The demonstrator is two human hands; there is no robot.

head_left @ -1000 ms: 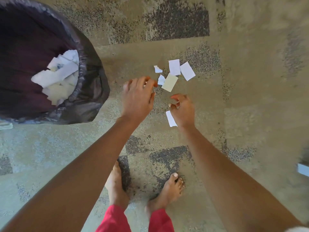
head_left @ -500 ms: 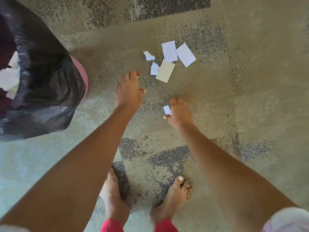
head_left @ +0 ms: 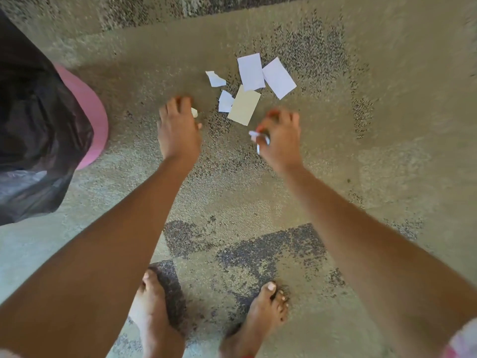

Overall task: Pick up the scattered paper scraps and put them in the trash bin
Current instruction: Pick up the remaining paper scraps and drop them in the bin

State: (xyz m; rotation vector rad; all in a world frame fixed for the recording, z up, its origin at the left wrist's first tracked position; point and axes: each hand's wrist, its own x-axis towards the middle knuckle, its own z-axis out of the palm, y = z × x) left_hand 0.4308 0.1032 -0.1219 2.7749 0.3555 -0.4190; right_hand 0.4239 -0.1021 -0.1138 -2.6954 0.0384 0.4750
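Observation:
Several paper scraps lie in a loose cluster on the carpet: two white rectangles (head_left: 250,72) (head_left: 278,77), a cream card (head_left: 244,104) and two small torn white bits (head_left: 215,78) (head_left: 225,102). My left hand (head_left: 178,130) hovers just left of the cluster, its fingers curled with a tiny white scrap (head_left: 194,112) at the fingertips. My right hand (head_left: 281,135) is just below and right of the cream card, gripping a crumpled white scrap (head_left: 258,138). The trash bin (head_left: 95,117), pink with a black liner (head_left: 38,120), stands at the left edge; its inside is hidden.
My two bare feet (head_left: 152,313) (head_left: 260,313) stand on the mottled beige and grey carpet (head_left: 361,177) below the hands. The carpet stretches away to the right and beyond the scraps.
My right hand has moved forward with its scrap, up to the cream card. My left hand stays close to the cluster's left side. The bin has slid further toward the left edge of the view.

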